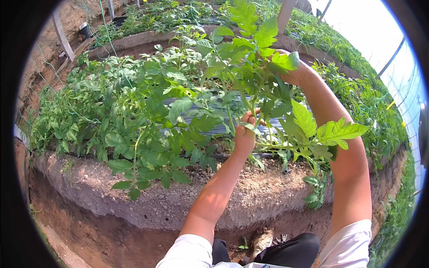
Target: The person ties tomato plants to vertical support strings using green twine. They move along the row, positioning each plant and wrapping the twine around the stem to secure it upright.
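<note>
A leafy tomato plant (pixel 254 80) rises from the raised bed in front of me. Around its lower stem, my left hand (pixel 247 125) has its fingers curled, with a leaf lying across the wrist side. Higher up and to the right, my right hand (pixel 288 68) is among the upper leaves. Foliage covers most of its fingers, so what they touch is hidden. A long leaf branch (pixel 295 146) reaches out to the right, passing in front of my right forearm.
More tomato plants (pixel 110 97) fill the soil bed (pixel 268 191), over plastic mulch (pixel 197 114) and a black drip hose (pixel 224 156). Green strings (pixel 114 47) hang at left. Wooden posts (pixel 286 16) stand behind, and translucent sheeting (pixel 399 67) curves along the right. A dirt path (pixel 100 231) runs below.
</note>
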The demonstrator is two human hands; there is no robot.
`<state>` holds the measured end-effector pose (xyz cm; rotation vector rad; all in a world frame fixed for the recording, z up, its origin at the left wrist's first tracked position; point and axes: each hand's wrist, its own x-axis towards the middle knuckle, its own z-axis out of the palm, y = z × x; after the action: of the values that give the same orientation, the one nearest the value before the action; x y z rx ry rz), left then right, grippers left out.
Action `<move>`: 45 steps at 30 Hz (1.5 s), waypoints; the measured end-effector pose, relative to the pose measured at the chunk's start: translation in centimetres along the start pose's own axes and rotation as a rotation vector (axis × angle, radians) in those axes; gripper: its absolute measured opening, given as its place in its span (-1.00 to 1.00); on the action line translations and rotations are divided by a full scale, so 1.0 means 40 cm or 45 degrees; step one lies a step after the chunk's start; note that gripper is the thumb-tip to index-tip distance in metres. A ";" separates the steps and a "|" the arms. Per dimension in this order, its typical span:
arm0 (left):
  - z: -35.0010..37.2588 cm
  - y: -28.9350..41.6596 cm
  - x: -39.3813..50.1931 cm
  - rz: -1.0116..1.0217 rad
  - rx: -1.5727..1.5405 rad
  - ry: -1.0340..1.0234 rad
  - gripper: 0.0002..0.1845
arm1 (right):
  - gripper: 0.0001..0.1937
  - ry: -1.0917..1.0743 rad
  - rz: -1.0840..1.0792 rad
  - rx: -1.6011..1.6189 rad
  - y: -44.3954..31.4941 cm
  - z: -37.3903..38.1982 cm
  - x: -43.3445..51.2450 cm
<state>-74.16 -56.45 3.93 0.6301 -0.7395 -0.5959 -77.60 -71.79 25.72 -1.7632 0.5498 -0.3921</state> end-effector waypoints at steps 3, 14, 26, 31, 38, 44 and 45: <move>0.001 0.001 -0.007 -0.101 -0.069 -0.011 -0.71 | -0.65 -0.038 0.144 0.456 0.024 0.008 -0.015; -0.126 -0.006 -0.010 -0.466 -0.096 -0.105 -0.87 | -0.58 -0.055 -0.264 0.102 0.199 0.079 -0.048; -0.051 0.018 0.022 -0.278 0.243 0.305 -0.85 | -0.57 0.966 -0.330 -0.238 0.510 -0.075 -0.087; -0.111 0.059 0.028 -0.190 0.051 0.274 -0.91 | -0.55 1.004 -0.200 -0.215 0.632 -0.088 -0.219; -0.253 0.053 -0.079 -0.214 0.363 0.416 -0.73 | -0.66 0.345 0.473 -0.195 0.654 0.007 -0.442; -0.252 0.009 -0.128 -0.497 0.517 0.466 -0.77 | -0.65 -0.233 0.596 -0.779 0.671 0.113 -0.486; -0.268 -0.004 -0.133 -0.476 0.615 0.479 -0.77 | -0.66 -0.244 0.582 -0.818 0.652 0.142 -0.473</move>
<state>-69.26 -49.64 -4.59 1.3084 -0.4074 -0.6176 -94.48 -61.94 -0.52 -2.1673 0.9859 0.3086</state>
